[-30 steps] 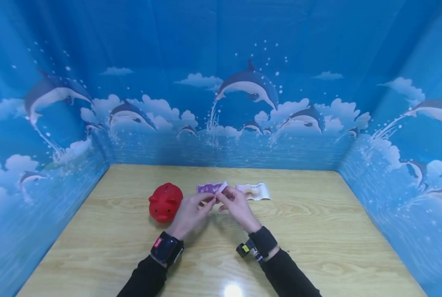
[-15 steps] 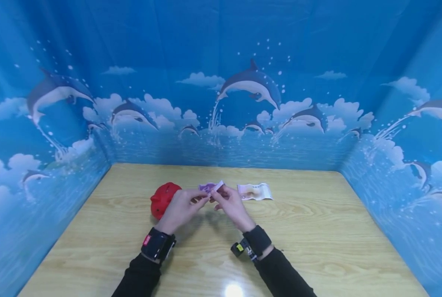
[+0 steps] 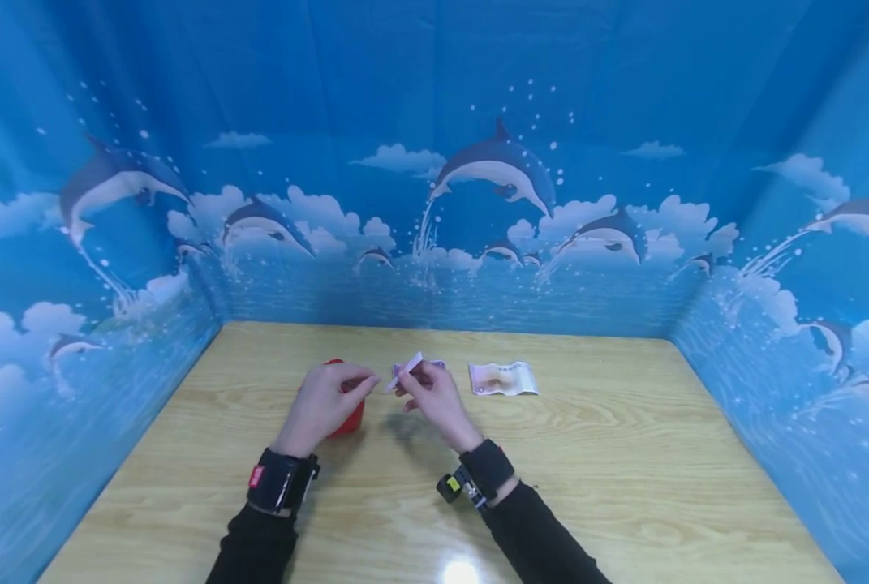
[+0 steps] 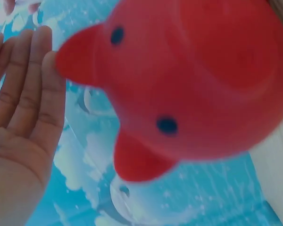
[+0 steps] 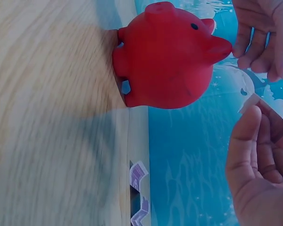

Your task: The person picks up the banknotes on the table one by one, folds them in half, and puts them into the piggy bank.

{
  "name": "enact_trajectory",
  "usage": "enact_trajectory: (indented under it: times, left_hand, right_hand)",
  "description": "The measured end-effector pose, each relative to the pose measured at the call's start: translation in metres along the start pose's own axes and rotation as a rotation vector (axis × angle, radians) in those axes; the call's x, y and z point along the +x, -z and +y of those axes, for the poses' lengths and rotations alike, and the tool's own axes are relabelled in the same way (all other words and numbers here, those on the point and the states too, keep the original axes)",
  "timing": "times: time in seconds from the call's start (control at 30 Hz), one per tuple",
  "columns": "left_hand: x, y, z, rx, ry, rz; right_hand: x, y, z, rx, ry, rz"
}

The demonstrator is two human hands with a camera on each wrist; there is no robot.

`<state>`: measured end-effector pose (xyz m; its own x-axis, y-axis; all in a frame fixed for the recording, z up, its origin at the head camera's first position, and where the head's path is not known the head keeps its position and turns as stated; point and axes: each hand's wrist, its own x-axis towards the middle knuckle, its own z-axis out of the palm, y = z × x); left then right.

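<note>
My right hand (image 3: 437,405) pinches a folded banknote (image 3: 407,370) between thumb and fingers, its pale edge pointing up and left. Only a small corner of that banknote (image 5: 249,101) shows in the right wrist view. My left hand (image 3: 324,405) is above the red piggy bank (image 3: 350,420), covering much of it from the head camera. In the left wrist view the fingers are fairly straight beside the pig's ear and hold nothing. Both wrist views show the piggy bank (image 4: 203,94) with its dark eyes and pointed ears; it stands upright on the table.
A purple banknote (image 3: 439,364) lies behind my right hand, partly covered by it. Farther right lies a pale, creased banknote (image 3: 503,379). Wood-grain table (image 3: 624,454) extends to a blue dolphin-print curtain (image 3: 434,292) at the back and sides.
My left hand has let go of the folded banknote and moved left over the piggy bank. My right hand has shifted left with the banknote.
</note>
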<state>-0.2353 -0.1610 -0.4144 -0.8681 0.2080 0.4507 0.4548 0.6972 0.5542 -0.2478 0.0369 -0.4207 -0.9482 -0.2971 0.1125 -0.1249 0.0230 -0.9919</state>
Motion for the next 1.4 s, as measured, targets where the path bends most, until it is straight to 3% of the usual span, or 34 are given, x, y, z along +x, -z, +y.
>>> enact_trajectory:
  times: [0.33,0.67,0.87,1.07,1.23,1.4]
  left_hand:
    - [-0.008,0.029,-0.023,-0.084,0.233,-0.065]
    - [-0.010,0.042,-0.038,-0.069,0.295,-0.082]
    - [-0.012,0.037,-0.051,-0.092,0.306,-0.087]
    - [-0.014,0.033,-0.066,-0.141,0.336,-0.112]
    - [-0.017,0.031,-0.073,-0.178,0.391,-0.167]
    - [-0.018,0.027,-0.079,-0.239,0.403,-0.209]
  right_hand:
    - [0.003,-0.007,0.001,0.005,0.020,-0.024]
    - [0.009,-0.021,-0.003,-0.045,0.088,-0.036]
    - [0.017,-0.029,0.006,-0.084,0.117,-0.035]
    - [0.030,-0.035,0.029,-0.039,0.111,-0.051]
    - [0.034,-0.040,0.029,-0.064,0.109,-0.052]
    - [0.035,-0.046,0.025,-0.082,0.107,-0.046]
